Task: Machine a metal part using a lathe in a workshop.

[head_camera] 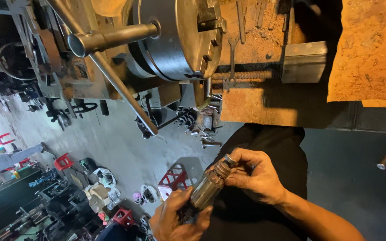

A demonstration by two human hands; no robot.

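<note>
Both hands clamped on one part: a dark cylindrical metal piece (208, 187) with a ribbed, threaded-looking end, held low and well clear of the lathe chuck (179, 38). Left hand (177, 218) wraps the lower body; right hand (253, 174) pinches the upper end near a small metal cap (228, 159). Chuck looks empty, handle bar (112, 38) sticking out. Part not mounted yet; judging by this, handling or fitting at the cap end is underway, machine work not started. Concrete floor (112, 143) littered with tools and red stools (63, 161).
</note>
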